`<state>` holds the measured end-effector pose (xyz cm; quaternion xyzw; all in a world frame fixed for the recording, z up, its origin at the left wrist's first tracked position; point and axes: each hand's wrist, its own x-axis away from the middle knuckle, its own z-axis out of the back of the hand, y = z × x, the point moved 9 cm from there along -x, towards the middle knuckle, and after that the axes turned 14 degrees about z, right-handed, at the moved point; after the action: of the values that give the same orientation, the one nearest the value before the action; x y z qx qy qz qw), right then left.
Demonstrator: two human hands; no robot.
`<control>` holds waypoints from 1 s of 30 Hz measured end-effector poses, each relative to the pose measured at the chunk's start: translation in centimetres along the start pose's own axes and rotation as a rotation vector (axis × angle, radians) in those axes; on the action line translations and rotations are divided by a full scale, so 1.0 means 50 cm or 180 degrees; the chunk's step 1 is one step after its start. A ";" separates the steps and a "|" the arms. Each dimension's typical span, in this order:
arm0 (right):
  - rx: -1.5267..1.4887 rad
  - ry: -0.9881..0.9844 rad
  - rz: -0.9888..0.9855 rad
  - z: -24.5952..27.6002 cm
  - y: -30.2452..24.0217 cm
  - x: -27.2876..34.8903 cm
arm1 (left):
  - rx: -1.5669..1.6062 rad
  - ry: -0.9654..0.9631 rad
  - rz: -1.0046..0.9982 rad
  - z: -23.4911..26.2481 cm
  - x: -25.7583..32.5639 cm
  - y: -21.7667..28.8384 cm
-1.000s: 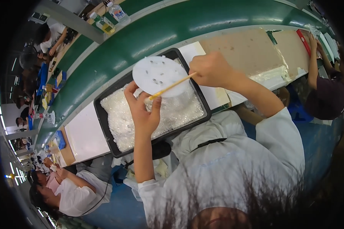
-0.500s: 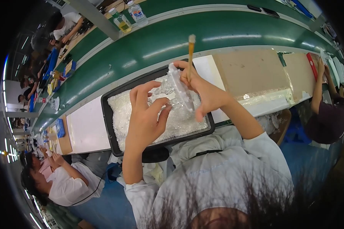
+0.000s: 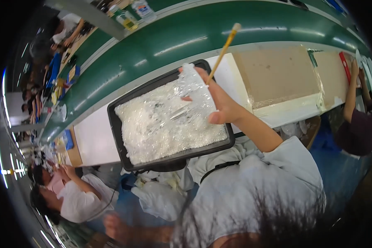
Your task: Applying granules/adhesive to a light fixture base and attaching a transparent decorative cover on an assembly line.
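My right hand point(image 3: 223, 105) is closed on a translucent whitish piece point(image 3: 196, 93) with a glittering, bumpy surface; its exact kind I cannot make out. A slim brush point(image 3: 225, 50) with a yellowish handle and pale tip also sticks up from this hand. Both are over a black tray point(image 3: 122, 142) filled with shiny clear-white beads or granules point(image 3: 153, 132). Far from the tray, at the lower left, my left hand point(image 3: 115, 227) is smeared by motion beside my body, so its fingers cannot be read.
Brown board point(image 3: 277, 76) lies right of the tray, white board point(image 3: 95, 138) left. Behind runs a green bench surface point(image 3: 173, 45) with two bottles point(image 3: 144, 10) point(image 3: 126, 20). White plastic bags point(image 3: 161, 196) hang below the tray. Co-workers sit at left point(image 3: 87, 198) and right point(image 3: 353, 128).
My left hand has left the tray and swung down to the lower left. My right hand has turned the whitish piece so its broad glittering face shows, and the brush leans further right.
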<state>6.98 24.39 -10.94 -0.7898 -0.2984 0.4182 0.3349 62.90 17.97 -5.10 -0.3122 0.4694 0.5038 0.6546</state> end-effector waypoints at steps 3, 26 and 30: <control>-0.0187 -0.0007 -0.0109 0.018 0.010 0.010 | -0.0809 -0.1640 0.0155 0.170 0.277 -0.143; -0.0832 0.0082 -0.0167 0.002 0.013 0.005 | -0.0243 -0.4183 0.0829 -0.213 0.286 -0.117; -0.1646 0.0240 -0.0666 -0.018 0.012 0.006 | -0.1503 -0.3926 0.1114 -0.205 0.288 -0.233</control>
<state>8.00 24.03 -11.16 -0.8290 -0.4624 0.2616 0.1745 71.67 10.76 -22.98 -0.0220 -0.0683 0.7768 0.6256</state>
